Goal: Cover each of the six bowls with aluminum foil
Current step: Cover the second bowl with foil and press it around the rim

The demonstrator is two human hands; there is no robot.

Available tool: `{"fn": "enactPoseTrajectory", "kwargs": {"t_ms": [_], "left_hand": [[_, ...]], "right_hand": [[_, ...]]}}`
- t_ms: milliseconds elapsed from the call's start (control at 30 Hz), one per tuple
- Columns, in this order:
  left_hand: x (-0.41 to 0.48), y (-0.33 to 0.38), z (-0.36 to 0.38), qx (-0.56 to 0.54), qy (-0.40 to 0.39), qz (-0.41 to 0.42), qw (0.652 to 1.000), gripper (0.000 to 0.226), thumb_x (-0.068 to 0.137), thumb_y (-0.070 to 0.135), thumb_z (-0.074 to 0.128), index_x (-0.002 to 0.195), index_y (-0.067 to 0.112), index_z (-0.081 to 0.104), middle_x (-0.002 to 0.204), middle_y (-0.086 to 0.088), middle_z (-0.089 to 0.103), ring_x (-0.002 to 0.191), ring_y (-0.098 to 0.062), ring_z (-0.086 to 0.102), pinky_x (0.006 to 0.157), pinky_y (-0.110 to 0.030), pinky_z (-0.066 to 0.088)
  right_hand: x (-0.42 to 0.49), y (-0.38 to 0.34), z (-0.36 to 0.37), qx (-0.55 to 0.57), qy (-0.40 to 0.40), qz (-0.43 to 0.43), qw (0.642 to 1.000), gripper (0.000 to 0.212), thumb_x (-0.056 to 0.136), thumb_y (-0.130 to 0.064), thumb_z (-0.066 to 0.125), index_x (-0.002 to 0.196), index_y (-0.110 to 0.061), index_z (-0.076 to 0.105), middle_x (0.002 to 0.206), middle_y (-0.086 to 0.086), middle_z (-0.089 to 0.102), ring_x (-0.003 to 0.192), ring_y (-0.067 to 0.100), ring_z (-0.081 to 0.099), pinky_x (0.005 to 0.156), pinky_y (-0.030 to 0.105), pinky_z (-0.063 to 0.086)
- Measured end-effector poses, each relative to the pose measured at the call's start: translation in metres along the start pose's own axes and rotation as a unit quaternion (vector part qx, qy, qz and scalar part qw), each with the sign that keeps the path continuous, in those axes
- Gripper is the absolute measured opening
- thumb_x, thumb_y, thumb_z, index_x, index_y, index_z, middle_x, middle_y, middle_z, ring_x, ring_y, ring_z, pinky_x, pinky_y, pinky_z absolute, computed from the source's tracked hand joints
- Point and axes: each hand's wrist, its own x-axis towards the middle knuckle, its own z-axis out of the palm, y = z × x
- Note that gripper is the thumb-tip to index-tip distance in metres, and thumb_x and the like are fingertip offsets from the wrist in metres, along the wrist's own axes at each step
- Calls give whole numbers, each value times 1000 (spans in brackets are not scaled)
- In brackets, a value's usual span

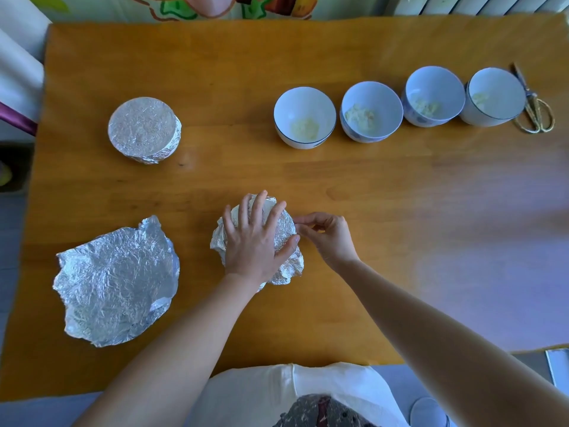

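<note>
Head view: the left hand (255,238) is pressing flat, fingers spread, on the foil-draped bowl (286,263); the right hand (326,234) is pinching its foil edge.

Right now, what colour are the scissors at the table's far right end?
The scissors are gold-coloured, seen best in the head view beside an uncovered bowl.

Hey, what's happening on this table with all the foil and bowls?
A person is wrapping bowls. The left hand presses flat on the foil draped over the near bowl, while the right hand pinches that foil's edge. One covered bowl stands at the far left; four open bowls holding pale food wait in a row. A spare foil sheet lies near left, scissors far right.
</note>
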Motion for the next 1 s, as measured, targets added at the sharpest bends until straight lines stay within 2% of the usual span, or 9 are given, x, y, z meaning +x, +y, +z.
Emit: {"fn": "enactPoseTrajectory", "kwargs": {"t_ms": [133,267,333,500,600,667,733,900,1000], "left_hand": [[0,1,-1,-1,0,-11,1000,66,93,69,29,144,28,43,154,-9,38,141,-37,34,110,-62,25],[0,2,-1,-4,5,-12,1000,65,93,67,32,143,27,45,153,-9,39,140,-37,35,110,-62,25],[1,2,-1,-7,2,-24,1000,66,93,68,31,143,28,45,154,-9,39,140,-37,35,110,-62,26],[1,4,0,-11,-2,-41,999,65,93,67,31,142,28,46,154,-8,38,141,-37,33,109,-62,25],[3,6,0,-24,3,-70,997,65,93,67,30,141,27,46,153,-9,39,140,-36,33,109,-62,24],[3,8,-1,-31,7,-95,995,65,93,67,28,140,27,46,153,-9,39,140,-36,34,110,-62,24],[3,12,-1,-35,12,-122,992,65,93,66,28,141,26,45,153,-9,39,141,-36,33,110,-62,24],[0,14,-4,-104,16,-200,974,73,95,69,7,148,30,38,160,-7,29,148,-34,22,114,-64,15],[-4,14,-11,-147,4,-235,961,80,91,73,-2,155,33,26,164,-6,19,151,-30,11,116,-65,4]], "right_hand": [[1,0,4,-21,15,-3,1000,14,83,-13,74,85,-27,75,87,-11,72,71,2,52,69,14,42],[-5,3,5,-53,14,-50,997,16,84,-6,72,92,-20,76,86,-16,67,87,7,53,73,13,42],[-6,4,2,-72,-17,-70,995,22,86,-3,68,100,-19,76,89,-10,66,96,12,54,77,16,44],[-10,4,-8,-91,-109,-57,988,38,87,-6,67,124,-17,66,110,-13,58,109,7,47,84,15,44],[-13,6,-7,-120,-151,-64,979,62,84,-13,74,141,-19,50,123,-3,51,117,15,43,86,13,42],[-14,9,-4,-127,-187,-57,972,77,84,-25,76,150,-24,36,129,1,45,121,18,40,92,19,42],[-12,11,0,-147,-192,-56,969,80,86,-34,73,152,-30,29,128,1,44,120,19,39,98,29,41],[1,3,0,-185,-230,-47,954,77,88,-37,69,151,-38,25,129,2,47,117,20,40,103,35,37],[11,-4,-3,-214,-262,-53,940,77,88,-38,69,150,-40,25,134,1,45,118,19,39,105,36,36]]}}
